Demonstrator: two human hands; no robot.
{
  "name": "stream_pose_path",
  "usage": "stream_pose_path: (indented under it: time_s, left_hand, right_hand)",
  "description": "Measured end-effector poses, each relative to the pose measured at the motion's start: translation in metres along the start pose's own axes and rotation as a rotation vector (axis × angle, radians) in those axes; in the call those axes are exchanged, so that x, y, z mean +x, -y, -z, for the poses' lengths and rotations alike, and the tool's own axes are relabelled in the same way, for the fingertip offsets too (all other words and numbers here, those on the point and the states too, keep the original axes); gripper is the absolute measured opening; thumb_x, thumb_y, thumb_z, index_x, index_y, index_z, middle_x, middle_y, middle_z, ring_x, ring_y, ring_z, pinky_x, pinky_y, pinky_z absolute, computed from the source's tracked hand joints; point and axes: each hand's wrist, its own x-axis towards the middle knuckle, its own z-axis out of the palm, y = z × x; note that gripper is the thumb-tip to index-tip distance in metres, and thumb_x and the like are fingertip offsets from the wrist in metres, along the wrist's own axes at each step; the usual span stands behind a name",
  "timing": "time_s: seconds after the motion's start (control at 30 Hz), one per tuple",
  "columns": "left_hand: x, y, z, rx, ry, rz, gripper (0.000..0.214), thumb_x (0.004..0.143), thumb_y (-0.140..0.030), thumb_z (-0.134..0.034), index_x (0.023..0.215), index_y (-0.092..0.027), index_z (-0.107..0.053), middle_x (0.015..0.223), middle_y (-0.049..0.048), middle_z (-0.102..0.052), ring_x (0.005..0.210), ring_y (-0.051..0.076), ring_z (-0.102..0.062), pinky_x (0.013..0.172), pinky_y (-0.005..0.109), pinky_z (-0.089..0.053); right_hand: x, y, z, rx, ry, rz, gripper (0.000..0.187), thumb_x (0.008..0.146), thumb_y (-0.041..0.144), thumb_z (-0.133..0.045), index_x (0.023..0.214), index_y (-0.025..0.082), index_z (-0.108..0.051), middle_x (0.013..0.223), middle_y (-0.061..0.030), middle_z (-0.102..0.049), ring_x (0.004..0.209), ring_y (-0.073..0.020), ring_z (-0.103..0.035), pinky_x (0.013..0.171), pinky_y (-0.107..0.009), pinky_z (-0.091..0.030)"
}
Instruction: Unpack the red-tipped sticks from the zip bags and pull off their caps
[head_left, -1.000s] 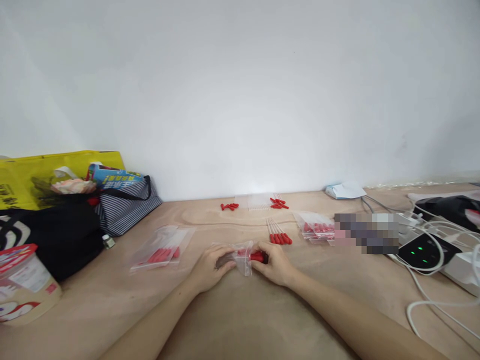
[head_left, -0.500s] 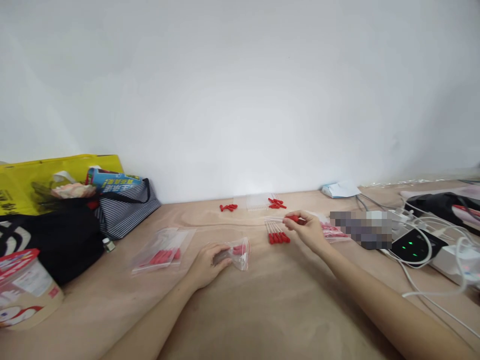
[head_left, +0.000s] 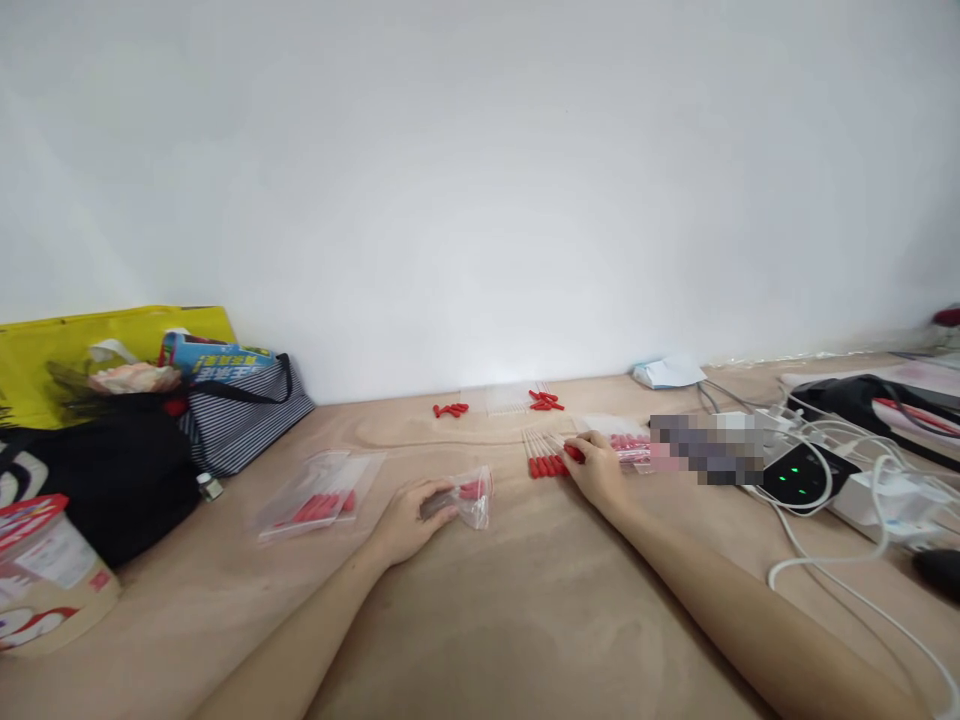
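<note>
The right hand's (head_left: 598, 472) thumb and fingertips are pinched together on a red-handled stick (head_left: 574, 453), right down at the near end of a row of matching sticks (head_left: 541, 466), which lie side by side on the wooden table (head_left: 480, 620), pale shafts pointing toward the wall. The left hand (head_left: 412, 518) is curled loosely around a small clear zip bag (head_left: 480, 508), thumb a little apart from the fingers, with red handles showing through the plastic. Just right of the right hand I see more bagged sticks (head_left: 631, 448); left of the left hand, flat zip bags (head_left: 319, 502) with red handles inside. Farther back, near the wall, lie two small loose clusters of red-handled sticks (head_left: 451, 410).
</note>
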Motion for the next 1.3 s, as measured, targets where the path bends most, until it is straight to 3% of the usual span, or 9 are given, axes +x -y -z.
stream_pose_path:
  time_s: [0.17,0.37,0.67,1.03,1.3]
  left_hand:
    - [-0.0001,0.0003,-0.0002,-0.022,-0.006,-0.008,0.028,0.074,-0.033,-0.055,0.099,-0.021,-0.060,0.105,0.0036,-0.063,0.098,0.020,-0.056,0.087,0.034,-0.042]
    - [0.0001,0.0038,-0.0022,-0.015,-0.018,0.001,0.028,0.073,-0.033,-0.056,0.099,-0.022,-0.060,0.105,0.0029,-0.063,0.098,0.020,-0.056,0.087,0.034,-0.042]
    - [-0.0005,0.0049,-0.0017,0.002,-0.018,-0.024,0.027,0.074,-0.033,-0.056,0.099,-0.022,-0.060,0.104,0.0027,-0.063,0.097,0.020,-0.056,0.086,0.033,-0.042]
    - [0.0004,0.0057,-0.0022,0.014,-0.017,-0.031,0.027,0.074,-0.033,-0.056,0.099,-0.022,-0.060,0.104,0.0030,-0.062,0.098,0.020,-0.056,0.087,0.034,-0.041]
    - [-0.0001,0.0043,-0.0025,0.011,-0.011,-0.002,0.028,0.074,-0.035,-0.056,0.098,-0.021,-0.060,0.105,0.0033,-0.062,0.098,0.020,-0.055,0.087,0.032,-0.041]
  right_hand:
    - [0.0034,-0.0017,-0.0020,-0.011,0.006,-0.020,0.017,0.071,0.029,-0.054,0.072,0.016,-0.064,0.076,-0.0071,-0.055,0.072,-0.0185,-0.054,0.071,-0.032,-0.044]
    - [0.0024,0.0020,0.0012,-0.007,0.011,-0.077,0.028,0.068,0.038,-0.059,0.080,0.015,-0.064,0.079,-0.0084,-0.057,0.068,-0.0184,-0.055,0.069,-0.032,-0.046]
    - [-0.0003,0.0046,0.0039,-0.015,0.085,-0.182,0.020,0.065,0.024,-0.054,0.077,0.013,-0.065,0.077,-0.0088,-0.063,0.072,-0.0198,-0.059,0.068,-0.030,-0.046]
    - [-0.0008,0.0003,0.0035,0.009,0.128,-0.182,0.024,0.071,0.033,-0.053,0.074,0.014,-0.066,0.072,-0.0078,-0.064,0.062,-0.0164,-0.059,0.062,-0.027,-0.045]
    - [-0.0009,0.0007,0.0051,-0.024,0.110,-0.153,0.021,0.071,0.024,-0.049,0.072,0.015,-0.068,0.072,-0.0075,-0.063,0.066,-0.0168,-0.058,0.066,-0.027,-0.043]
